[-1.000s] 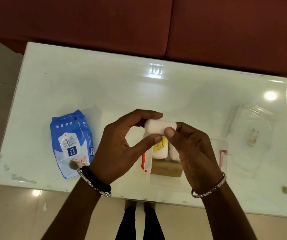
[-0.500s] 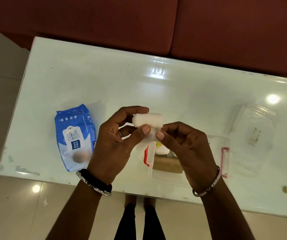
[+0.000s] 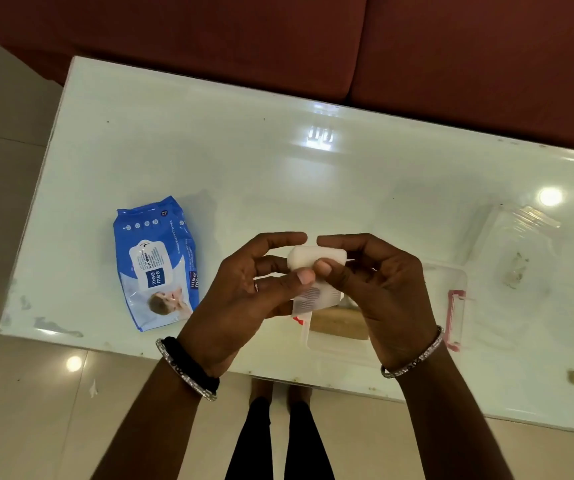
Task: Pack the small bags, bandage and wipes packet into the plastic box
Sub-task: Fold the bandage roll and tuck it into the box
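Since the earlier frame: right hand [image 3: 379,289] has closed in on the roll, and a loose tail of gauze now hangs beneath it.

Item 1, bandage [image 3: 315,257]. White roll, held in the air above the left end of the plastic box, between both hands. Loose tail [image 3: 315,299] hangs below the roll, with a dark patch whose nature cannot be told.

Item 2, left hand [image 3: 244,299]. Grip closed on the bandage: thumb beneath, forefinger arched over the top.

Item 3, right hand. Grip also closed on the bandage, thumb tip meeting the left thumb at the roll's near face.

Item 4, plastic box [image 3: 444,282]. Clear, open, on the counter [image 3: 278,168] under the hands. Red latch [image 3: 455,320] at its right end. Tan and white contents show inside, likely the small bags; much of the interior is hidden by the hands.

Item 5, lid [image 3: 517,251]. Clear, lying apart at the right of the counter.

Item 6, wipes packet [image 3: 155,263]. Blue, flat on the counter, left of the hands, not yet packed.

Handling note, as judgement: wind the tail snug round the roll before lowering, so nothing trails over the rim and fouls the lid. Hold lightly; gauze crushes and unrolls easily. Seat the roll against one wall beside the existing contents, leaving flat space for the wipes packet.
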A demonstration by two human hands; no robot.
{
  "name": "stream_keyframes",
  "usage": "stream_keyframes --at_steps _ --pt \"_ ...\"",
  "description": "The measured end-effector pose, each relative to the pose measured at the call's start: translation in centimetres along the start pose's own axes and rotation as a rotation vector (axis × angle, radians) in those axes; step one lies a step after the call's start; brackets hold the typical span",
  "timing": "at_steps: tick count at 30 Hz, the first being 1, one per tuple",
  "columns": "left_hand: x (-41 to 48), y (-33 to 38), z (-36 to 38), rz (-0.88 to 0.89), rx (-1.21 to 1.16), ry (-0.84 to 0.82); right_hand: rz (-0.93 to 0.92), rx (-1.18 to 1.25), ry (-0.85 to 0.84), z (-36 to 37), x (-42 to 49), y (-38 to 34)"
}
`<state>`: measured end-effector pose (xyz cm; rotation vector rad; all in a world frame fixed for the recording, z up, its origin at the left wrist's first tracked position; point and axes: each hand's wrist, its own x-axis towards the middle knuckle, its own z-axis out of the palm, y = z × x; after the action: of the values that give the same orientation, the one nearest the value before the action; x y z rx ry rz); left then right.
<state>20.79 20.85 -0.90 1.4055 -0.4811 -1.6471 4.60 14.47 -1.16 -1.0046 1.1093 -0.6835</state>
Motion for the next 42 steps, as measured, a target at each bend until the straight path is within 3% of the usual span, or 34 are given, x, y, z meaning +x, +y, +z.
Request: stream_keyframes --at_steps 7,15,23,34,42 --pt "0.4 -0.6 -0.1 0.017 0.027 0.075 0.086 0.055 -0.031 -0.2 -0.6 1.0" --pt "0.2 -0.9 -0.2 0.051 0.062 0.044 0.239 0.218 -0.002 -0.5 -0.9 0.8" --pt "0.3 -1.2 -0.4 -0.102 -0.060 0.039 0.178 0.182 -0.009 -0.9 -1.4 1.1" --pt "0.4 -1.7 -0.8 -0.028 0.049 0.048 0.286 0.196 -0.010 -0.6 -1.4 1.3" --pt "0.7 -1.9 -0.7 -0.172 -0.089 0.077 0.201 0.132 -0.054 -1.1 -1.2 1.8"
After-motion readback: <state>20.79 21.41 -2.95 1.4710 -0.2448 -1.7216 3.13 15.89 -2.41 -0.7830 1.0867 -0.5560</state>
